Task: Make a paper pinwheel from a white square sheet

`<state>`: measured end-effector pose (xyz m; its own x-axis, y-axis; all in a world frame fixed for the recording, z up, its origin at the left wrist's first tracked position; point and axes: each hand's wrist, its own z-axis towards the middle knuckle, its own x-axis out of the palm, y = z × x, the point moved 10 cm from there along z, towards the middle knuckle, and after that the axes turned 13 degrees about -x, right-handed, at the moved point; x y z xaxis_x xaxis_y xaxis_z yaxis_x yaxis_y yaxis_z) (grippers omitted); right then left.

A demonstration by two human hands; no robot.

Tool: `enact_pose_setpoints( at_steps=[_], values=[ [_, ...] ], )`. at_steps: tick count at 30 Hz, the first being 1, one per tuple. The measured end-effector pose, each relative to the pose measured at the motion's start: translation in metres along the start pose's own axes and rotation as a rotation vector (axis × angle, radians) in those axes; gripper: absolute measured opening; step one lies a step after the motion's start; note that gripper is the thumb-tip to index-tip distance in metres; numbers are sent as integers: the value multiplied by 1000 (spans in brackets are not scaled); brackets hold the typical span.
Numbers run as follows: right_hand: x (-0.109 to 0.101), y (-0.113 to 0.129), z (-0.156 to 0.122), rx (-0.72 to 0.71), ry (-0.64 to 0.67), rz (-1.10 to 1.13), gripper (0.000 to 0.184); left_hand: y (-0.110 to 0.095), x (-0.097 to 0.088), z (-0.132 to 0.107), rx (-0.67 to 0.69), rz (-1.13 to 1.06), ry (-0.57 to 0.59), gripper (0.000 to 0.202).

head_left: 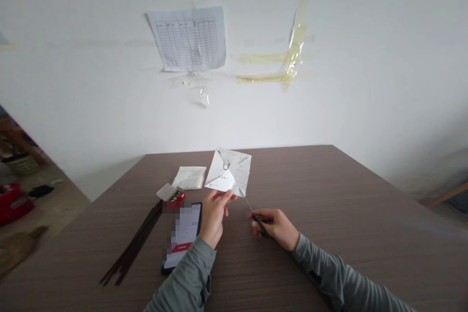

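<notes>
My left hand (215, 214) is closed on the lower edge of a folded paper square (239, 168), thumb and fingers pinching it. The square is tilted up, printed on its surface, with folds running toward the middle and a small curved dark mark or metal piece near its centre. In my right hand (275, 224) is a slim tool with a black handle and a thin metal end (248, 201), whose exact kind I cannot make out. Its tip touches or nearly touches the paper's lower right edge.
Left of my left hand lie a phone (188, 229) with a lit screen, a small open red box (175, 198) with small items inside, and a folded paper stack (190, 178). Several dark strips (133, 241) lie beside the phone. A white wall (256, 122) borders the brown table (347, 234).
</notes>
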<state>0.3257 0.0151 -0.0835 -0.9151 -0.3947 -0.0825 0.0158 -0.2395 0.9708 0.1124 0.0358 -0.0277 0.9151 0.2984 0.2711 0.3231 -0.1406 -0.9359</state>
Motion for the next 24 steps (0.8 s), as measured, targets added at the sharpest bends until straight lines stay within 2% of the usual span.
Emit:
enact_pose_setpoints(
  at_steps=[13,24],
  values=[
    [-1,0,-1,14,-6,-5,63,1,0,1,4,16,15,42],
    [-2,2,0,-1,-32,-2,68,1,3,-2,-18,16,16,33]
  ],
)
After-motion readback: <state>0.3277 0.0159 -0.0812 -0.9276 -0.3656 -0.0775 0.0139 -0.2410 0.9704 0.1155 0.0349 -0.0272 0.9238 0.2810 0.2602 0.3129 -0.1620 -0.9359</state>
